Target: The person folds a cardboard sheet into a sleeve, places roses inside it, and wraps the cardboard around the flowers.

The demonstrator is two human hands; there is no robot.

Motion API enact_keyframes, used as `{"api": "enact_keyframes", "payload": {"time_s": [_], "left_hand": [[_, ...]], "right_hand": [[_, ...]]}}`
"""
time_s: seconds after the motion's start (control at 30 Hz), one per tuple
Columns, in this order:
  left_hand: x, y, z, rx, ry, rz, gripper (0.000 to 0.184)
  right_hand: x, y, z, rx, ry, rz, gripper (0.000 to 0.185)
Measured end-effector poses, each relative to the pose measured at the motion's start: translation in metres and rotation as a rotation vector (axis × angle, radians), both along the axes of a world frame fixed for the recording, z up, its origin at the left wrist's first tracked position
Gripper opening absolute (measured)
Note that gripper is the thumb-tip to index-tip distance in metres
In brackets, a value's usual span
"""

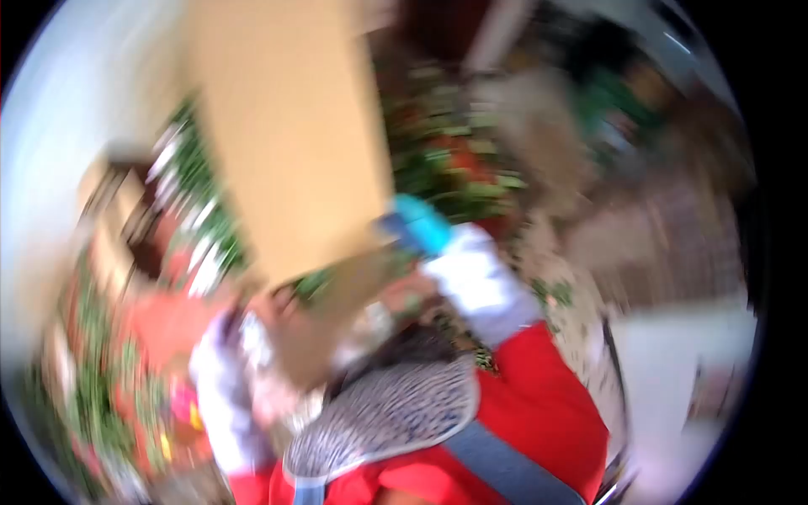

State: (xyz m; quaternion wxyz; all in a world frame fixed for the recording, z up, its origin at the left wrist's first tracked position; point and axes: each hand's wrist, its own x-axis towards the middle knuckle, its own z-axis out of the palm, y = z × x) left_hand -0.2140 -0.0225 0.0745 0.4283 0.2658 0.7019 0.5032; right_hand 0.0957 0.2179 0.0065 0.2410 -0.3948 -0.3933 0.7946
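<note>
Cardboard [295,135] up front, right hand on its edge!

In the head view, the cardboard rose before the chest, long and tilted, its lower end just above the patterned cloth [387,408]. And there was the right hand [421,223], teal-covered, clasped on the edge near the lower right corner, seemingly to steady the tall piece from below. Over on the other side, what looked like the left hand [273,311] was near the lower left corner, probably to balance the load; blur hid its fingers, so whether it gripped or merely touched, I couldn't tell. Behind, bunched greens [202,177] with pale ends lay to the left, more leaves [454,160] to the right. Holding the piece low apparently left both arms bent close to the body.
</note>
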Motion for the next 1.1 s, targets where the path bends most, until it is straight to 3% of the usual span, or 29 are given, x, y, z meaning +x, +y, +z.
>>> {"api": "enact_keyframes", "payload": {"time_s": [0.03, 0.07, 0.1, 0.13, 0.17, 0.23, 0.37, 0.43, 0.53, 0.67, 0.77, 0.83, 0.97, 1.03, 1.07, 1.1], "left_hand": [[0.0, 0.006, 0.021, -0.239, 0.602, -0.257, 0.033], [-0.008, 0.004, 0.003, -0.213, 0.69, -0.256, 0.027], [-0.015, 0.004, -0.016, -0.189, 0.781, -0.252, 0.023], [-0.023, 0.006, -0.035, -0.167, 0.873, -0.243, 0.02], [-0.025, 0.004, -0.043, -0.147, 0.644, -0.186, 0.019], [-0.032, -0.002, -0.059, -0.017, 0.276, -0.06, 0.021], [-0.029, -0.025, -0.052, -0.16, -0.005, -0.04, 0.026], [-0.025, -0.039, -0.069, -0.146, 0.082, -0.055, 0.03], [0.0, -0.023, -0.043, -0.098, 0.165, -0.139, 0.043], [0.017, -0.006, -0.034, 0.054, -0.191, -0.039, 0.035], [0.021, -0.003, -0.032, -0.05, -0.13, 0.053, 0.028], [0.008, -0.008, -0.082, 0.061, -0.137, 0.024, 0.026], [-0.005, -0.013, -0.133, 0.182, -0.297, -0.023, 0.024], [-0.01, -0.011, -0.147, 0.184, -0.261, -0.108, 0.024], [-0.009, -0.01, -0.149, 0.201, -0.259, -0.135, 0.024], [0.003, -0.004, -0.13, 0.196, -0.514, -0.095, 0.024]], "right_hand": [[-0.018, 0.01, -0.02, 0.243, 0.108, 0.073, 0.028], [-0.032, 0.002, -0.013, 0.59, 0.039, 0.158, 0.03], [-0.038, 0.006, -0.007, 0.515, -0.009, 0.224, 0.033], [-0.043, 0.006, 0.004, 0.602, -0.14, 0.32, 0.033], [-0.046, 0.009, -0.005, 0.531, -0.035, 0.32, 0.033], [-0.048, 0.018, -0.032, 0.651, 0.028, 0.347, 0.031], [-0.047, 0.019, -0.027, 0.576, 0.058, 0.372, 0.024], [-0.047, 0.014, -0.034, 0.577, 0.03, 0.361, 0.022], [-0.047, 0.01, -0.04, 0.527, 0.025, 0.439, 0.019], [-0.05, -0.009, -0.033, 0.507, -0.041, 0.484, 0.019], [-0.048, -0.018, -0.03, 0.466, -0.018, 0.5, 0.025], [-0.051, -0.025, -0.025, 0.45, -0.067, 0.509, 0.029], [-0.048, -0.03, -0.019, 0.49, -0.075, 0.565, 0.034], [-0.049, -0.026, -0.007, 0.626, -0.045, 0.635, 0.035], [-0.05, -0.024, 0.001, 0.557, -0.076, 0.61, 0.036], [-0.049, -0.021, 0.013, 0.528, -0.108, 0.595, 0.033]]}}
